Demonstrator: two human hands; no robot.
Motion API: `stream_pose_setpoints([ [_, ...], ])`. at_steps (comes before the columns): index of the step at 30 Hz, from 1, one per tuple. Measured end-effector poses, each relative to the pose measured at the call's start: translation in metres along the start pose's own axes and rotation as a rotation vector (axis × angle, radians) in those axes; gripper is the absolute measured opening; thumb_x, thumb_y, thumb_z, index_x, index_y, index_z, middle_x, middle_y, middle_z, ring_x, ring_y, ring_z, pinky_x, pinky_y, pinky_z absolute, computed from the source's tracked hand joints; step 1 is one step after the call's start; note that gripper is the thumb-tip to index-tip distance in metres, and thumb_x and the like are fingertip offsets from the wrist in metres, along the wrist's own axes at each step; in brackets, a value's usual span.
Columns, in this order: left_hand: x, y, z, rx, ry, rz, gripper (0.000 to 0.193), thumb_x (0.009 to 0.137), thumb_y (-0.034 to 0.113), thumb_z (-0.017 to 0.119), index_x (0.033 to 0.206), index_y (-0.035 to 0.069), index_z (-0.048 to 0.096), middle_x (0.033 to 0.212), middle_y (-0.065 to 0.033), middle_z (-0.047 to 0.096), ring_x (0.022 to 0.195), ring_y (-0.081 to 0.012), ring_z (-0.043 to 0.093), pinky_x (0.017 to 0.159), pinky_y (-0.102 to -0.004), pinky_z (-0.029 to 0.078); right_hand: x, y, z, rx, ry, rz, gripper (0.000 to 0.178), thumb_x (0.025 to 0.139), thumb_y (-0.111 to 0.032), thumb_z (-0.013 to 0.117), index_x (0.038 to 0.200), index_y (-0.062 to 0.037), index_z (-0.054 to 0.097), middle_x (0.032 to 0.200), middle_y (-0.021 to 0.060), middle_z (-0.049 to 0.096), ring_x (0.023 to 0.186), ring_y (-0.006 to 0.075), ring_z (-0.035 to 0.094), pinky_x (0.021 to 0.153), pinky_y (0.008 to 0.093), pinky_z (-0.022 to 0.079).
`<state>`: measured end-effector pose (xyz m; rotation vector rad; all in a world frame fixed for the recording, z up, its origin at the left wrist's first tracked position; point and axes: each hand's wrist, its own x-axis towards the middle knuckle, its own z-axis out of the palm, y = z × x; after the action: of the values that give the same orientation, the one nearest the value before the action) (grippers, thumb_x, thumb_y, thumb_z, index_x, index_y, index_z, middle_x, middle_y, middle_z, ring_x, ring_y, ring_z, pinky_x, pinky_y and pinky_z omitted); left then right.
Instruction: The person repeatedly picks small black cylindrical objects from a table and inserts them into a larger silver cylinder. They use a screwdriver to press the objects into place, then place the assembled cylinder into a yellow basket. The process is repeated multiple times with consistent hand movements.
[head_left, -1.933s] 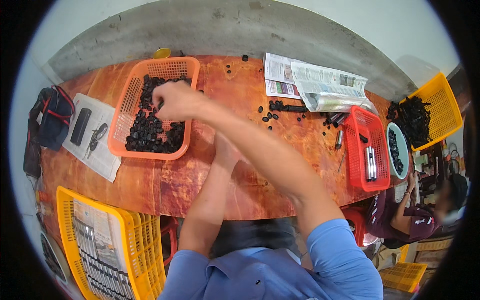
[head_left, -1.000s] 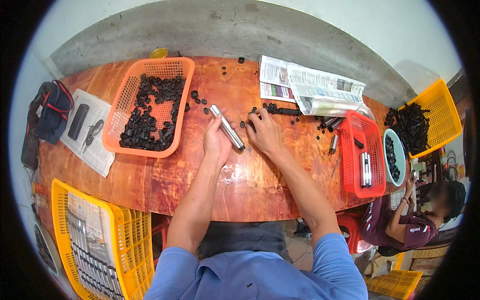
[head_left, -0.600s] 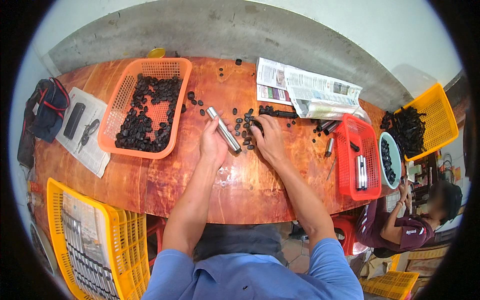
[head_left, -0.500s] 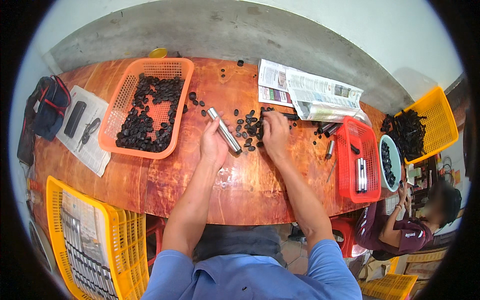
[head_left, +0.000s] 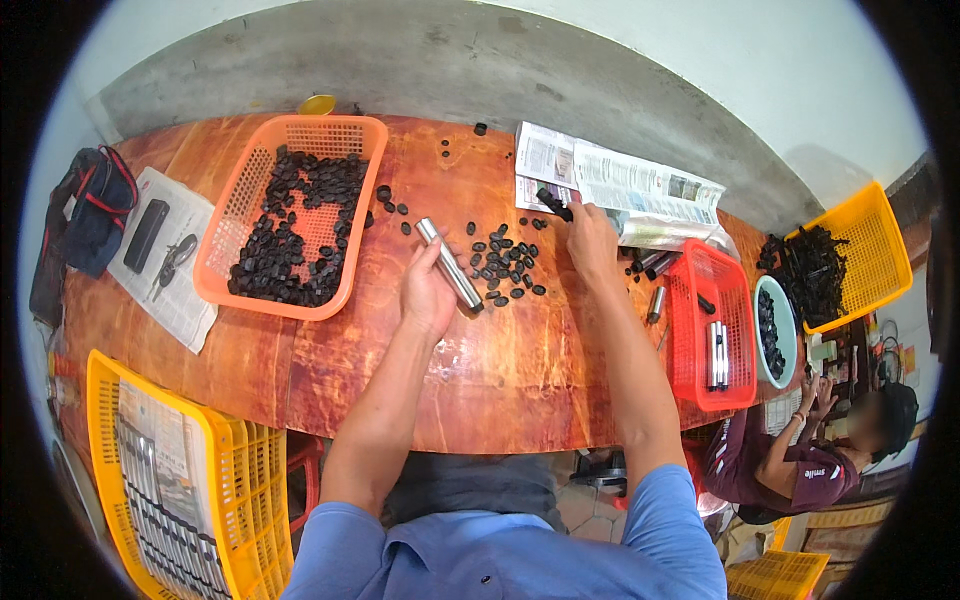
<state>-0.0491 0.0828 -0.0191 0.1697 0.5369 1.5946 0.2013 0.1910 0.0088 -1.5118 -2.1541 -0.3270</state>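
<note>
My left hand [head_left: 428, 298] is closed around a shiny silver metal tube [head_left: 446, 258], which slants over the table and has a dark lower end. Farther right, my right hand [head_left: 594, 245] grips a black rod-shaped tool [head_left: 553, 204] at the near edge of the newspapers; its tip sticks out to the left of my fingers, and the rest is hidden. Between my hands lies a loose cluster of small black oval caps [head_left: 505, 262] on the reddish wooden table [head_left: 520, 370].
At left, an orange basket [head_left: 205, 280] holds many black caps. Right, a red basket [head_left: 683, 375] contains silver tubes, beside a pale blue bowl [head_left: 790, 330] and a yellow crate [head_left: 880, 240]. Newspapers [head_left: 640, 185] lie behind. A yellow crate [head_left: 235, 450] stands front left; another person [head_left: 785, 465] sits right.
My right hand has moved right from the caps and now has the black tool lifted and tilted. More of the cap cluster shows. My left hand and the tube have barely moved.
</note>
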Motion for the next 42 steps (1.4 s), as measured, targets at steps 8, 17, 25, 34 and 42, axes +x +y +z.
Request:
stream_pose_setpoints([
  [8, -0.001, 0.003, 0.001, 0.003, -0.016, -0.002, 0.031, 0.106, 0.021, 0.047, 0.131, 0.003, 0.05, 0.094, -0.0086, 0.057, 0.084, -0.0216, 0.057, 0.077, -0.0369, 0.051, 0.002, -0.022, -0.002, 0.027, -0.205, -0.11, 0.028, 0.08, 0.005, 0.061, 0.105, -0.0046, 0.069, 0.099, 0.0155, 0.066, 0.093, 0.036, 0.068, 0.076, 0.0471, 0.057],
  [17, 0.001, 0.0, 0.001, -0.012, -0.019, -0.008, 0.03, 0.105, 0.021, 0.048, 0.129, 0.003, 0.05, 0.095, -0.0093, 0.057, 0.085, -0.022, 0.057, 0.078, -0.0367, 0.051, 0.009, -0.013, 0.003, 0.057, -0.106, -0.013, 0.035, 0.08, 0.007, 0.062, 0.112, -0.0052, 0.065, 0.103, 0.0158, 0.063, 0.098, 0.038, 0.064, 0.082, 0.047, 0.055],
  [25, 0.007, -0.006, -0.009, -0.011, -0.002, -0.028, 0.025, 0.104, 0.017, 0.05, 0.126, 0.005, 0.05, 0.095, -0.0088, 0.06, 0.085, -0.0206, 0.061, 0.078, -0.0396, 0.054, 0.024, -0.063, -0.007, 0.507, -0.106, 0.002, 0.027, 0.084, 0.0, 0.066, 0.11, -0.003, 0.069, 0.107, 0.018, 0.068, 0.096, 0.0323, 0.068, 0.081, 0.0409, 0.054],
  [34, 0.016, -0.015, -0.042, -0.119, -0.381, 0.0, 0.038, 0.105, 0.031, 0.054, 0.137, 0.011, 0.044, 0.107, -0.0052, 0.059, 0.097, -0.0174, 0.062, 0.087, -0.0376, 0.056, 0.068, -0.306, -0.051, 0.684, -0.617, -0.696, 0.049, 0.084, -0.019, 0.071, 0.131, -0.006, 0.062, 0.127, 0.0191, 0.061, 0.116, 0.0362, 0.062, 0.097, 0.0446, 0.051],
  [42, 0.019, -0.011, -0.017, -0.079, -0.048, -0.031, 0.029, 0.104, 0.02, 0.051, 0.129, 0.008, 0.05, 0.094, -0.0091, 0.058, 0.084, -0.0228, 0.06, 0.072, -0.0415, 0.055, 0.052, -0.378, 0.031, 0.456, -0.877, -0.724, 0.072, 0.076, -0.02, 0.074, 0.144, -0.0272, 0.052, 0.145, 0.016, 0.046, 0.13, 0.0397, 0.05, 0.103, 0.05, 0.048],
])
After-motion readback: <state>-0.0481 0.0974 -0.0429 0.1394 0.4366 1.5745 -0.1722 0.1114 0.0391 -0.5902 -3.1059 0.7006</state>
